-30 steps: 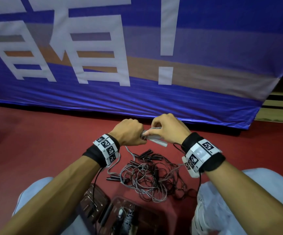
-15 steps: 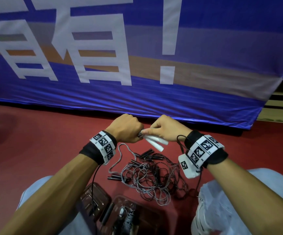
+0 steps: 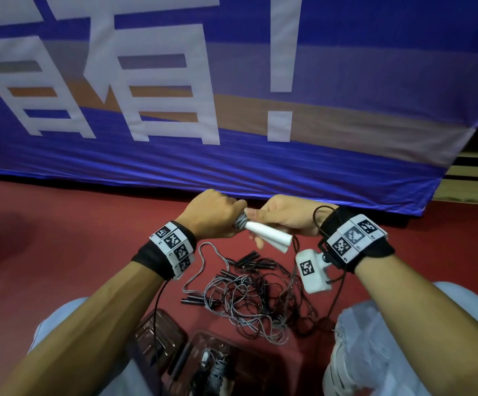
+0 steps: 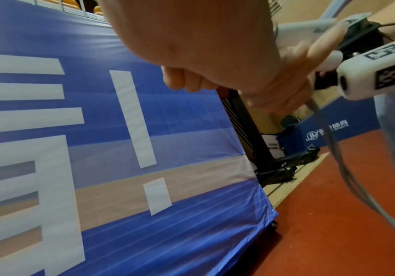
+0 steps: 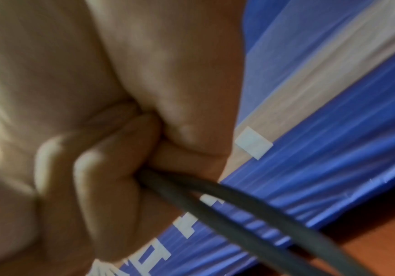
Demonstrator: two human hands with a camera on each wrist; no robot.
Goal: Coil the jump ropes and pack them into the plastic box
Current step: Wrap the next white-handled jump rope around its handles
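Note:
In the head view my left hand [image 3: 217,214] is a fist gripping a bunch of grey rope coils [image 3: 239,222]. My right hand [image 3: 280,217] pinches the two white handles [image 3: 269,235] of the same rope right against it, handles slanting down to the right. Grey rope [image 4: 333,149] hangs from my left hand [image 4: 215,56] to the floor. A tangled pile of grey and black jump ropes [image 3: 255,295] with black handles lies below both hands. The clear plastic box [image 3: 200,338] stands open between my knees with rope inside. In the right wrist view my fingers [image 5: 102,177] curl tightly; a dark cord [image 5: 239,211] runs out.
A big blue banner [image 3: 232,95] with white characters stands close ahead on the red floor [image 3: 46,252]. My knees [image 3: 397,338] flank the pile and box. Black stands [image 4: 284,168] and a wooden strip lie past the banner's right end.
Both hands have risen a little and turned together. The white handles now stick out further from under my right hand, and the hanging rope loop has been drawn up.

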